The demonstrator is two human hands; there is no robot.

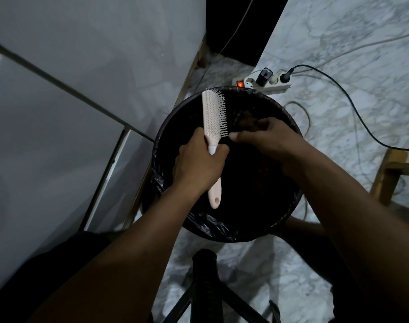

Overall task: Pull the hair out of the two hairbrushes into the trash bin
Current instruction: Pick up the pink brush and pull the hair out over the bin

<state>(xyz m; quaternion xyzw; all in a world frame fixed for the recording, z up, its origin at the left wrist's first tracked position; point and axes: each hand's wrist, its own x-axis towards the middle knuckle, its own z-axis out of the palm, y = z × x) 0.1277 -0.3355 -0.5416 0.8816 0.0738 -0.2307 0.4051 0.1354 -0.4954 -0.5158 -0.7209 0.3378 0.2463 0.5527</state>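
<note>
A pale pink hairbrush (213, 113) is held over the round black trash bin (166, 127), bristles facing right. My left hand (199, 164) is wrapped around its handle, whose end sticks out below my fist. My right hand (266, 136) sits at the lower bristles with thumb and fingers pinched together on dark hair (229, 132), which is hard to make out against the dark bin. A black liner bag (213, 223) lines the bin. Only one hairbrush is in view.
A white power strip (263, 83) with plugs and a red lit switch lies behind the bin, cables trailing across the marble floor. A grey cabinet (59, 113) stands left. A wooden furniture leg (387, 178) is right. A black stand (204, 271) rises near my knees.
</note>
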